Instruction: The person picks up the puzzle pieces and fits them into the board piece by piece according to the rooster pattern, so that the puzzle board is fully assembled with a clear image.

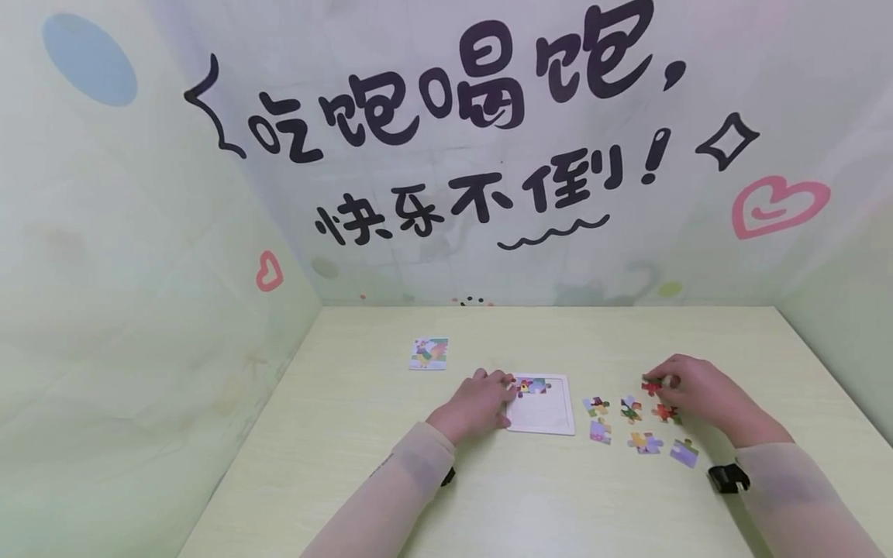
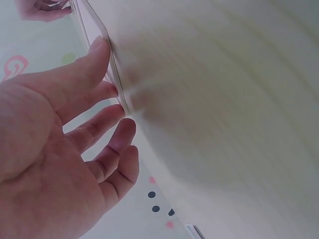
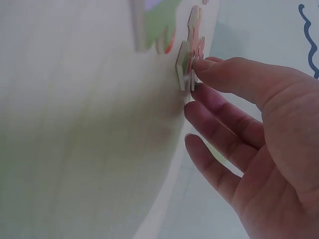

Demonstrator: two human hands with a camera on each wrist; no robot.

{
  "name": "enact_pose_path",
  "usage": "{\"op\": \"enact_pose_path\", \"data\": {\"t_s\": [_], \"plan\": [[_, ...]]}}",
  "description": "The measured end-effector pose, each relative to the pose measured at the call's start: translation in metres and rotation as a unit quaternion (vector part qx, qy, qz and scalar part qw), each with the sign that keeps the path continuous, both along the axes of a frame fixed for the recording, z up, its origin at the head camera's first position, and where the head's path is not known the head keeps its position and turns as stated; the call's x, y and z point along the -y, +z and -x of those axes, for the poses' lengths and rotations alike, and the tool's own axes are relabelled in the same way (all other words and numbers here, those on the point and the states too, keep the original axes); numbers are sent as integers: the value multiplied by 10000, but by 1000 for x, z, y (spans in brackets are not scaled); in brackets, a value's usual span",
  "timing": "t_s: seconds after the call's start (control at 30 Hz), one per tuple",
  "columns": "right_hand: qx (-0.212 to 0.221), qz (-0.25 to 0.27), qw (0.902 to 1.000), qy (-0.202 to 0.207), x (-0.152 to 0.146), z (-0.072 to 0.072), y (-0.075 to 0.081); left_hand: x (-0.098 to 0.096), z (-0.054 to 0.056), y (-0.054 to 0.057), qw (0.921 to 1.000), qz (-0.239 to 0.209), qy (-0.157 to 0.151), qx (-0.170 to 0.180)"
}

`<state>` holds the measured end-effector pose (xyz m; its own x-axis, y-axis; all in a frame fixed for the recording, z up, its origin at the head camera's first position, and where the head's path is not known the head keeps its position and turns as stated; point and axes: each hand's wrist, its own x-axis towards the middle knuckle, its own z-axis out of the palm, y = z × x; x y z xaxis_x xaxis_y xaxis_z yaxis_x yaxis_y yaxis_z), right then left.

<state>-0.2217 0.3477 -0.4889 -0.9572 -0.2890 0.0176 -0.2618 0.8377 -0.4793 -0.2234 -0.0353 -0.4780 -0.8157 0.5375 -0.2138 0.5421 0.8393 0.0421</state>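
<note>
My left hand [image 1: 476,404] rests at the left rim of a white puzzle tray [image 1: 540,418], thumb low on the rim and fingers near the upper corner. The left wrist view shows this hand [image 2: 65,124] loosely bent, its thumb and fingertips touching the tray edge [image 2: 115,74]. Joined pieces [image 1: 534,386] lie along the tray's top. To the right, my right hand [image 1: 705,391] pinches a red puzzle piece [image 1: 652,386] between thumb and index finger. In the right wrist view, the other fingers of this hand [image 3: 259,119] are bent beneath.
Several loose puzzle pieces [image 1: 645,442] lie between the tray and my right hand, including a red piece [image 1: 666,414] just below it. A small picture card [image 1: 429,353] lies back left on the pale table [image 1: 335,434]. A printed wall [image 1: 446,263] stands behind.
</note>
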Motion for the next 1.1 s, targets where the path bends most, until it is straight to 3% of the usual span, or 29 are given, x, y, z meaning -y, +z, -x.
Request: {"op": "enact_pose_path", "data": {"t_s": [0.6, 1.1], "plan": [[-62, -254, 9994, -205, 9, 0, 4, 9, 15, 4, 9998, 98, -187, 23], [-117, -166, 9996, -174, 24, 0, 4, 11, 15, 1, 9997, 77, -238, -5]]}}
